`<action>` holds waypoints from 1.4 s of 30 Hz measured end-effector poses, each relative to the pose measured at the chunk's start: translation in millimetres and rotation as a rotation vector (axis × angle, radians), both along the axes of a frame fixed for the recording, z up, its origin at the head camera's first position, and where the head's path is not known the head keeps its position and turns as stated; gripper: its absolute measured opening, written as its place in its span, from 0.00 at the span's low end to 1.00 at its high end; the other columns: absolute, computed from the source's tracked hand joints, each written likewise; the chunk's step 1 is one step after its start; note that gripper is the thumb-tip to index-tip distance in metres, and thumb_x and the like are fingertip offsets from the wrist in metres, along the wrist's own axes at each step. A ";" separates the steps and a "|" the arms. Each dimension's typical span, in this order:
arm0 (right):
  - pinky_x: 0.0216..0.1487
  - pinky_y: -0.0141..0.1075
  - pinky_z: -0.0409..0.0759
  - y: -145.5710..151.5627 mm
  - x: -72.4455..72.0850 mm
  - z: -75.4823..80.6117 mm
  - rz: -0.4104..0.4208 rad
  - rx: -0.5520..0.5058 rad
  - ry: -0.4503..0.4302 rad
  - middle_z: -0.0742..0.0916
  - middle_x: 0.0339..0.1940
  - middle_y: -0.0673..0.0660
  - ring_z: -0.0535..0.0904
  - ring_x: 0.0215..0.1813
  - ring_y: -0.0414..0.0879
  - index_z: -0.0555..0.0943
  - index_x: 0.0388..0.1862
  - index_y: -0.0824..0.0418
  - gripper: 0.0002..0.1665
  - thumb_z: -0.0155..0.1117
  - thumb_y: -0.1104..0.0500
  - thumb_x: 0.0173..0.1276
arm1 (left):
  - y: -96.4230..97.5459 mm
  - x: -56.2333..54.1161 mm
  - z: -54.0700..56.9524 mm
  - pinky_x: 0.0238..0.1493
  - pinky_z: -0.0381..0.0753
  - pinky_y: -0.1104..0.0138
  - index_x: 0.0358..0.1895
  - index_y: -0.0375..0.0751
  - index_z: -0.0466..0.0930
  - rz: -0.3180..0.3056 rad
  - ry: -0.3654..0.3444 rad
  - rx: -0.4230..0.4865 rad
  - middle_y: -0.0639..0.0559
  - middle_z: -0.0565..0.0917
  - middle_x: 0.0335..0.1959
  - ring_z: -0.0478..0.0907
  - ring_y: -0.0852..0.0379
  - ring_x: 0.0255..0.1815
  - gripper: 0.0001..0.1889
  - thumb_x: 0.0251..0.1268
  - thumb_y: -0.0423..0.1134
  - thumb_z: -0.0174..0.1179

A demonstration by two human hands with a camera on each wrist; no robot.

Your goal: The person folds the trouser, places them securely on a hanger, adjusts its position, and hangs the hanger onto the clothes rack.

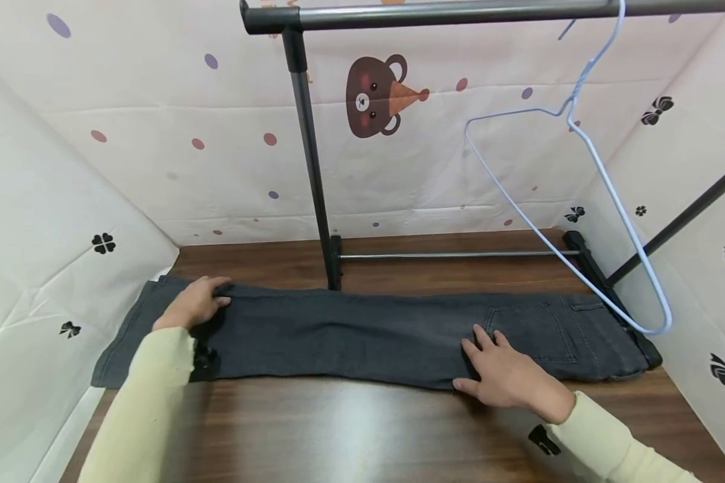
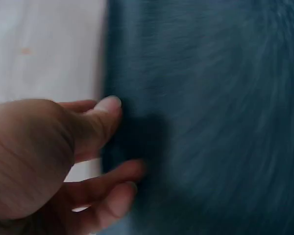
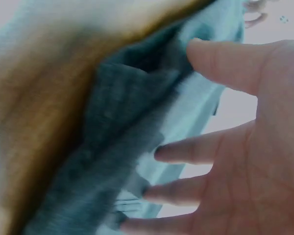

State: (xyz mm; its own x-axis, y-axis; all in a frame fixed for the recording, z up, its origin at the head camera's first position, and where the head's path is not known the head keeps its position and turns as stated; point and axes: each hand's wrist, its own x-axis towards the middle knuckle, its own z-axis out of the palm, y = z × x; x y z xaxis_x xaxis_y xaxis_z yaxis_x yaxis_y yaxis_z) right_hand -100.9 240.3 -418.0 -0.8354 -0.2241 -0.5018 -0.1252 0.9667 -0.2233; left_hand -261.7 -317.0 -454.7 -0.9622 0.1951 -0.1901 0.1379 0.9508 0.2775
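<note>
Dark grey jeans [image 1: 362, 339] lie folded lengthwise across the wooden surface, pocket end at the right. My left hand [image 1: 192, 305] is over the far edge near the leg end. In the left wrist view, its thumb and fingers [image 2: 118, 199] stand apart at the cloth's edge, with no cloth visibly pinched. Over the near edge, left of the pocket, is my right hand [image 1: 504, 372], its fingers spread. The right wrist view shows its straight fingers [image 3: 191, 149] beside the jeans' folded layers [image 3: 122, 107]; contact there is hard to tell.
A black garment rack [image 1: 314, 154] stands behind the jeans, its base reaching forward at the right. From its top bar [image 1: 447, 12] hangs a light blue hanger [image 1: 625, 208], its lower corner over the jeans' right end. Patterned white sheets [image 1: 139, 87] enclose the back and sides.
</note>
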 end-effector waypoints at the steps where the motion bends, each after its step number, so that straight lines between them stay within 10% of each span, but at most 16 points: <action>1: 0.64 0.74 0.71 0.2 -0.9 1.8 0.003 -0.008 0.003 0.61 0.82 0.76 0.57 0.78 0.83 0.69 0.77 0.67 0.48 0.64 0.35 0.73 | 4.5 -3.3 -3.9 0.62 0.73 0.32 0.68 0.34 0.76 -0.006 -0.007 0.004 0.24 0.74 0.64 0.74 0.25 0.64 0.21 0.78 0.38 0.60; 6: 0.70 0.71 0.68 1.0 -2.0 6.2 0.024 -0.019 0.019 0.66 0.81 0.74 0.63 0.77 0.79 0.72 0.75 0.68 0.43 0.65 0.39 0.74 | -0.1 -9.3 -1.9 0.44 0.81 0.46 0.45 0.35 0.86 -0.018 0.035 0.040 0.34 0.82 0.43 0.80 0.42 0.40 0.07 0.76 0.33 0.60; 13: 0.69 0.71 0.69 4.3 -1.9 6.9 0.060 -0.006 0.045 0.65 0.81 0.74 0.63 0.76 0.81 0.74 0.74 0.68 0.42 0.65 0.39 0.74 | 2.8 -22.2 34.4 0.40 0.79 0.50 0.48 0.32 0.85 0.032 0.062 0.043 0.34 0.87 0.42 0.81 0.44 0.36 0.10 0.79 0.33 0.54; 24: 0.69 0.64 0.74 4.6 -28.4 18.1 0.060 -0.111 0.222 0.81 0.70 0.70 0.76 0.71 0.69 0.77 0.69 0.69 0.30 0.62 0.49 0.79 | 28.1 -10.3 -17.3 0.63 0.62 0.23 0.81 0.41 0.59 0.194 -0.082 -0.024 0.22 0.53 0.78 0.51 0.12 0.73 0.32 0.85 0.55 0.46; 30: 0.73 0.61 0.72 -9.8 -80.4 -0.3 0.110 -0.112 0.294 0.79 0.72 0.70 0.74 0.73 0.67 0.74 0.73 0.68 0.28 0.57 0.54 0.82 | 27.6 -15.0 -16.4 0.62 0.62 0.24 0.74 0.38 0.70 0.142 -0.044 -0.044 0.27 0.62 0.76 0.53 0.14 0.71 0.25 0.86 0.50 0.47; 34: 0.50 0.52 0.84 -14.1 -100.1 -17.3 0.111 -0.040 0.309 0.86 0.50 0.66 0.85 0.49 0.59 0.80 0.60 0.66 0.16 0.55 0.60 0.81 | 21.4 -17.9 -10.4 0.59 0.62 0.24 0.64 0.37 0.79 0.118 -0.094 -0.049 0.26 0.71 0.71 0.57 0.16 0.67 0.23 0.86 0.50 0.46; 38: 0.28 0.42 0.71 -18.2 -107.2 -23.2 0.017 -0.038 0.365 0.81 0.29 0.60 0.75 0.26 0.50 0.80 0.48 0.66 0.10 0.51 0.65 0.79 | 16.0 -19.4 -4.6 0.60 0.61 0.21 0.68 0.35 0.75 0.160 -0.094 -0.061 0.22 0.66 0.72 0.56 0.14 0.68 0.23 0.86 0.48 0.44; 42: 0.33 0.45 0.79 -24.1 -87.3 -14.0 -0.049 -0.092 0.441 0.85 0.39 0.64 0.82 0.34 0.53 0.78 0.56 0.70 0.15 0.53 0.61 0.81 | 22.5 -5.8 -1.3 0.58 0.66 0.22 0.75 0.31 0.63 0.181 -0.083 -0.090 0.17 0.51 0.74 0.55 0.11 0.69 0.26 0.85 0.45 0.44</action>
State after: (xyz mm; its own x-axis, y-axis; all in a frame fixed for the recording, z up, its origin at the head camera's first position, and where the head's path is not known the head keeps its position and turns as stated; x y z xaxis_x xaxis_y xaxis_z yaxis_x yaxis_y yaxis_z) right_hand -188.2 216.2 -432.1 -0.9756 -0.2061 -0.0757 -0.1823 0.9525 -0.2441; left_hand -267.5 -294.4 -456.0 -0.9604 -0.0008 -0.2787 -0.0569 0.9795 0.1933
